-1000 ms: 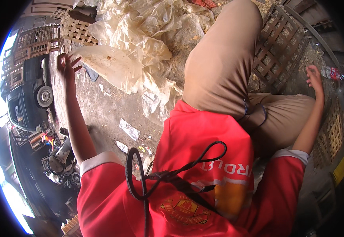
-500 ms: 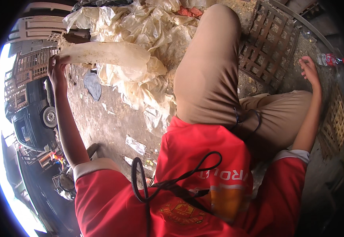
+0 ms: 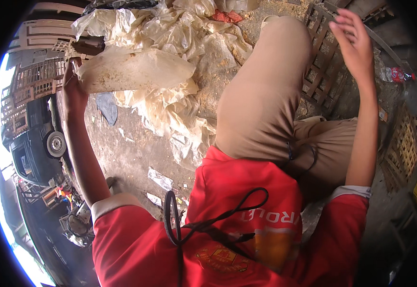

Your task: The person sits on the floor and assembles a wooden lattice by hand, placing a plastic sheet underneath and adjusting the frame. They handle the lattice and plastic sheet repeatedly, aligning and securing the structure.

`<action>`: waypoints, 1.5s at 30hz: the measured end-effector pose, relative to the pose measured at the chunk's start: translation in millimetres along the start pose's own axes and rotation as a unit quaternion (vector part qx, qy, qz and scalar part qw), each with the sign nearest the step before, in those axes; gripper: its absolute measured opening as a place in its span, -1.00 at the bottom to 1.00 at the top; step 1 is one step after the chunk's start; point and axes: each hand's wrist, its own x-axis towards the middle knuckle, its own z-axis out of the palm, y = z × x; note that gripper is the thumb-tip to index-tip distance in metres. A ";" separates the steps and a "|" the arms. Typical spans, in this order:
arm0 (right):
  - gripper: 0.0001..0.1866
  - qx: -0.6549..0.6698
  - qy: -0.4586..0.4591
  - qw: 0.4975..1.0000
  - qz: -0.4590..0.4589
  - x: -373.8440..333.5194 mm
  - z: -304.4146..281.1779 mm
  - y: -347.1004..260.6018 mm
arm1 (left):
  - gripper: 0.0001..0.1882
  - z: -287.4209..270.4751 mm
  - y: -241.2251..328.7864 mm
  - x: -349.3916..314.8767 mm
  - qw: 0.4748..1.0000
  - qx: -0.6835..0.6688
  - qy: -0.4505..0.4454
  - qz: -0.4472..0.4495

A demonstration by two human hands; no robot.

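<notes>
At the far left my left hand [image 3: 75, 88] is closed on one end of a cloudy plastic bag [image 3: 134, 69], which stretches out to the right and has brown specks of dirt on it. Behind and below that bag spreads a big heap of crumpled, yellowish plastic sheets [image 3: 170, 33]. My right hand [image 3: 354, 45] is raised at the upper right with its fingers apart, and nothing is in it. Beneath it, beyond my bent knee, lies a brown slatted lattice panel [image 3: 321, 67].
A clear bottle with a red label [image 3: 395, 74] lies at the far right, above a woven lattice piece [image 3: 404, 143]. A grey flat scrap [image 3: 107, 108] and white scraps [image 3: 160, 179] lie on the dirty floor. A dark truck [image 3: 36, 143] stands at the left.
My right hand has moved up and inward from beside the bottle. The plastic bag in my left hand has spread wider and shifted slightly right.
</notes>
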 end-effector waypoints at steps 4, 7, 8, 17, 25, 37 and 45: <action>-0.48 0.062 -0.176 0.973 -0.137 29.4 98.5 -141.6 | -0.70 13.7 4.9 -19.5 0.992 0.055 -0.111 0.020; -0.37 0.104 -0.248 0.919 -0.289 37.2 185.1 -180.2 | -0.70 37.7 34.1 -36.9 0.975 0.107 -0.192 0.034; -0.33 0.118 -0.290 0.907 -0.281 31.4 212.0 -178.8 | -0.69 32.9 32.7 -35.3 0.965 0.135 -0.222 0.039; -0.30 0.243 -0.627 0.734 -0.097 -11.5 265.8 -199.3 | -0.60 34.3 -22.2 -38.4 0.999 0.020 -0.022 0.021; -0.75 0.278 -0.590 0.758 0.003 -20.7 300.6 -173.2 | -0.54 50.2 -34.9 -21.2 0.999 0.011 0.034 -0.015; -0.68 0.266 -0.516 0.814 0.022 -23.6 304.8 -163.1 | -0.49 53.6 -45.9 -13.5 0.996 0.020 0.077 -0.036; -0.68 0.366 -0.530 0.753 0.134 -19.0 296.2 -160.9 | -0.49 54.7 -44.2 -21.2 0.989 0.030 0.134 -0.057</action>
